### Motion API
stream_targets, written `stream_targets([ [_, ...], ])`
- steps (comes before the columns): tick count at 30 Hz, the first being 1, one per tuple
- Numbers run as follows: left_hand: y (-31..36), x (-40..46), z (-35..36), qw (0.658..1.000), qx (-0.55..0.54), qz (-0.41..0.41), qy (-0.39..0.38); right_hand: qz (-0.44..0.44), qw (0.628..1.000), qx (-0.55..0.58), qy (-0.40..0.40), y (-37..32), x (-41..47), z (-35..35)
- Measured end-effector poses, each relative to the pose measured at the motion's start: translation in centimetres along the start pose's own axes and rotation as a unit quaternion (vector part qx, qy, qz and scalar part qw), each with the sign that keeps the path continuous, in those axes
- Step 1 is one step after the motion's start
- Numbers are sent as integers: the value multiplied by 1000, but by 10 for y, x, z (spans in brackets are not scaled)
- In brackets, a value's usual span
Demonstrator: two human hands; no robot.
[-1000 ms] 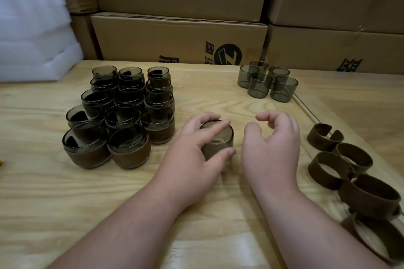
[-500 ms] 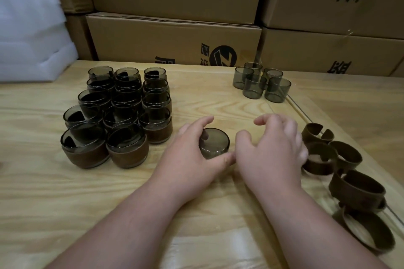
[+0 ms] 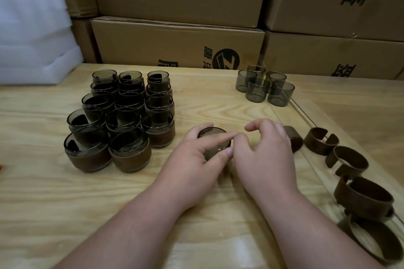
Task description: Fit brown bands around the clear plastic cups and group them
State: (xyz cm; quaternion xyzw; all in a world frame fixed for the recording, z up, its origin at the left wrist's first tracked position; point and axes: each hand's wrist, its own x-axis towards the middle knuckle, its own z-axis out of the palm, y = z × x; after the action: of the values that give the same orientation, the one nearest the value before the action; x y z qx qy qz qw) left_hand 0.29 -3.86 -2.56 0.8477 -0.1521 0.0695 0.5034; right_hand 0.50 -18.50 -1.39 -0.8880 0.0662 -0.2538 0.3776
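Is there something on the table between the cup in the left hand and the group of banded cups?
Nothing visible: only bare table lies between the cup held by the left hand and the banded cups.

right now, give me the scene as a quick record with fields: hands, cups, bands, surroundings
left hand: holds one cup upside down on the table, fingers curled round it
right hand: beside that cup, fingers loosely curled, holding nothing
banded cups: stacked group at left
bare cups: five, far right of centre
loose bands: row along the right edge
behind: cardboard boxes, white foam
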Motion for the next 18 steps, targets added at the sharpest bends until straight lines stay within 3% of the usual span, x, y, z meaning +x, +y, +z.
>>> stream_targets([
  [5, 3, 2, -2, 997, -65, -7, 39, -41, 992, 114, 43, -5, -2, 2],
  [10, 6, 0, -3, 997, -23, -17, 74, -14, 981, 180, 68, -6, 1, 1],
  [14, 8, -1, -3, 996, -22, -39, 84, 4, 980, 181, 83, -5, 3, 1],
  [18, 7, -2, -4, 997, -24, -27, 69, 26, 991, 110, 77, 3, 5, 2],
])
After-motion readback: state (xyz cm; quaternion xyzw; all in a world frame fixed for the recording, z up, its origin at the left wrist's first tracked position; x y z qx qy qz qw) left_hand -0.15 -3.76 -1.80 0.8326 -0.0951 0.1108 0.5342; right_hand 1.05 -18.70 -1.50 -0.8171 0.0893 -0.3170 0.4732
